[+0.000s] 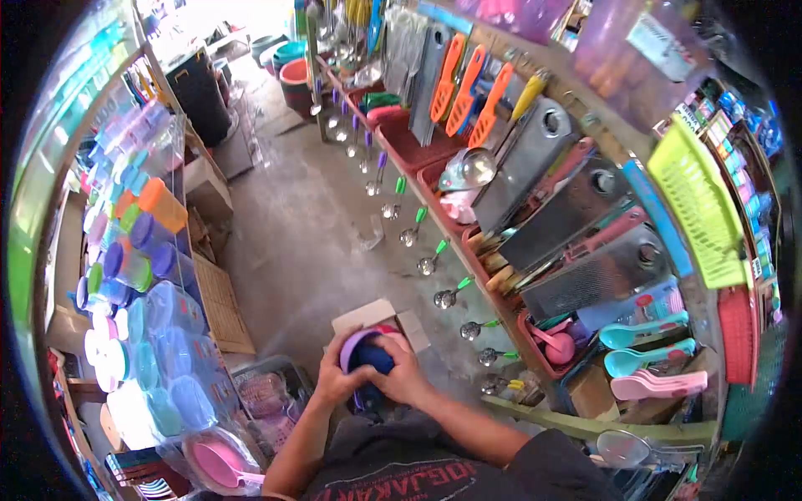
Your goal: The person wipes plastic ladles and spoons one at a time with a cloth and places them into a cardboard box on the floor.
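In front of my body, low in the head view, my left hand [337, 374] is wrapped round the outer side of a round purple plastic cup [355, 341]. My right hand [404, 373] grips from the other side, its fingers reaching over a dark blue piece [373, 357] that sits against the purple rim. Whether the blue piece is a second cup inside the first I cannot tell. Just beyond the hands, an open cardboard box [365, 315] stands with its flaps spread, and something pink-red shows beside my right fingers.
To the right runs a rack with hanging ladles [445, 297], metal graters [597, 271], orange-handled tools [466, 90] and teal spoons [639, 361]. Stacked plastic containers [175, 309] fill the left shelf. Concrete floor [288, 225] stretches ahead toward buckets [295, 73].
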The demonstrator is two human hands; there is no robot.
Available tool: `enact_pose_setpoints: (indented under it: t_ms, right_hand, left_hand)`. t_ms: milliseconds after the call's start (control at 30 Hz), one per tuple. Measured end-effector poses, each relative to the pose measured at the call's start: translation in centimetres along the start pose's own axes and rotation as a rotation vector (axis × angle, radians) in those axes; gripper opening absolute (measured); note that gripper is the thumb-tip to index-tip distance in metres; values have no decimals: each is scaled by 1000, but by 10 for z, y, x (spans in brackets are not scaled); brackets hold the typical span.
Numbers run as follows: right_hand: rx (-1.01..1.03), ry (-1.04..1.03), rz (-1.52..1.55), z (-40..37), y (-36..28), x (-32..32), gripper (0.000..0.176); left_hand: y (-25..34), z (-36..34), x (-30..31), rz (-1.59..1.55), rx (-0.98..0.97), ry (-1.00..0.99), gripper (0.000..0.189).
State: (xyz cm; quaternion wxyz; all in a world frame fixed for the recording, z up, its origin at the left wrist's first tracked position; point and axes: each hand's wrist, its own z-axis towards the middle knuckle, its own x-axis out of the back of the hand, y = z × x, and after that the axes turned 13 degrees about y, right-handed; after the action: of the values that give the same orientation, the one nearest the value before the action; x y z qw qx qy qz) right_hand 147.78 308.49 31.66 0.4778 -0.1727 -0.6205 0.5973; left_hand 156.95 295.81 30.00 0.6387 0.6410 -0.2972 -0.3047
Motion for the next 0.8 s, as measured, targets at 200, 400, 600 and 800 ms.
enact_pose_setpoints:
  t_ms: [200,400,600,800]
  right_hand:
    - [132,500,-25,12,-72,69,44]
    - [394,248,-199,-5,-79,45,47]
    - [584,128,-308,11,-60,66,40]
    - [486,231,-231,18,-60,51,40]
  left_hand:
    - [35,15,-6,-554,15,148,67]
    - [73,20,-34,-455,-152,-17,68]
    - [80,16,-28,-530,-66,-21,68]
    - [76,17,-33,-560,-37,-120,59]
